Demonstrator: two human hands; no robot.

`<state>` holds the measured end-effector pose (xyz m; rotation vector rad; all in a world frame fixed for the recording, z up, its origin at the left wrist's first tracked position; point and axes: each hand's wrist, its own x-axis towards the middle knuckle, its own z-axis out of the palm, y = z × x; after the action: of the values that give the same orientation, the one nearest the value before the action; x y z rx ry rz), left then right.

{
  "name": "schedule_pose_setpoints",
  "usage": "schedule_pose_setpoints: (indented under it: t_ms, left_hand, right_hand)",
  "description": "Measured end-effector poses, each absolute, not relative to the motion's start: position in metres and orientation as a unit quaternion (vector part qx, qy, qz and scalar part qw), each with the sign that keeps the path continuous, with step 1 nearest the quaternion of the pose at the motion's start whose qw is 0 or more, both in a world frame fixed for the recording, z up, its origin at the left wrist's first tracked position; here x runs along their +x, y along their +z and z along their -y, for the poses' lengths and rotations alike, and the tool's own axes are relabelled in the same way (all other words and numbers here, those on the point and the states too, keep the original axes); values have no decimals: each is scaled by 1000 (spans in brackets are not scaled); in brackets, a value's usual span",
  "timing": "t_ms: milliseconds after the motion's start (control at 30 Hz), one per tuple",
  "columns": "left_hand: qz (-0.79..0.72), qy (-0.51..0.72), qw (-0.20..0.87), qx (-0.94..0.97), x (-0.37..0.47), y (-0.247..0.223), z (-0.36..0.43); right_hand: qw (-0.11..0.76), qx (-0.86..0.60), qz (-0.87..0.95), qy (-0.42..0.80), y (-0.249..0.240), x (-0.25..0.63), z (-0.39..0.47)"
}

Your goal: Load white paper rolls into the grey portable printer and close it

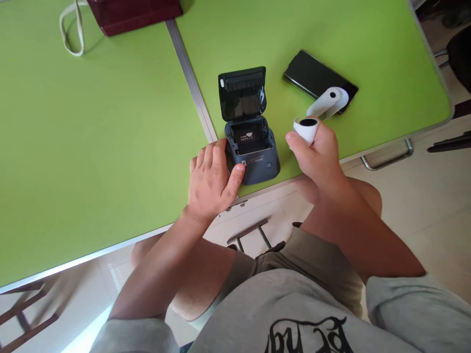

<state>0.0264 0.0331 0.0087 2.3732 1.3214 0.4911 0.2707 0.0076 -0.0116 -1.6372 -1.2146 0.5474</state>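
Note:
A small dark blue-grey printer (259, 169) stands near the table's front edge with its black lid (243, 95) raised and its inner compartment exposed. My left hand (211, 179) rests against the printer's left side, fingers extended and thumb at its front left corner. To the right of the printer, my right hand (320, 152) is closed around a white paper roll (307, 128) with a dark core, a short end of paper curling off it. Beyond that hand, a looped white strip (327, 101) lies partly over a black phone (316, 73).
The green table (110, 137) has a metal seam (191, 81) running left of the printer. A dark red box (134, 14) with a white cord (80, 41) sits at the far left. Below the right table edge is a metal handle (388, 159).

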Motion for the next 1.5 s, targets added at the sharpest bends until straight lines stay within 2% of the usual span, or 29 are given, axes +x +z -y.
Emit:
schedule_pose_setpoints:
  t_ms: [100, 200, 467, 633, 767, 967, 1133, 1233, 1333, 1400, 1500]
  left_hand:
    - [-472, 182, 190, 841, 26, 9, -33]
    - [-474, 178, 194, 840, 26, 9, -32]
    - [-477, 174, 203, 837, 26, 10, -31]
    - [-473, 173, 206, 839, 27, 10, -30]
    - [-471, 174, 206, 840, 27, 11, -31]
    - [-472, 175, 197, 841, 27, 11, -32]
    - [-471, 181, 195, 841, 27, 9, -32]
    - [-471, 181, 195, 841, 27, 9, -32]
    - [-470, 181, 197, 841, 27, 10, -31]
    - [-469, 182, 200, 841, 27, 11, -31]
    - [-468, 183, 201, 841, 27, 11, -31]
  right_hand:
    - [416, -690, 580, 120, -11, 274, -17]
    - [373, -686, 620, 80, -12, 280, -30]
    - [355, -680, 637, 80, -13, 281, -44]
    - [387, -645, 656, -58, 14, 302, -22]
    - [398, -684, 611, -42, 7, 337, -27]
    - [364, -720, 591, 13, -20, 352, -40]
    - [339, -700, 628, -13, -24, 354, -32]
    - [388, -654, 650, -16, -11, 346, -25]
    - [463, -587, 662, 45, 9, 325, -26]
    - [513, -507, 692, 35, 22, 306, -31]
    - [492, -452, 743, 45, 37, 277, -38]
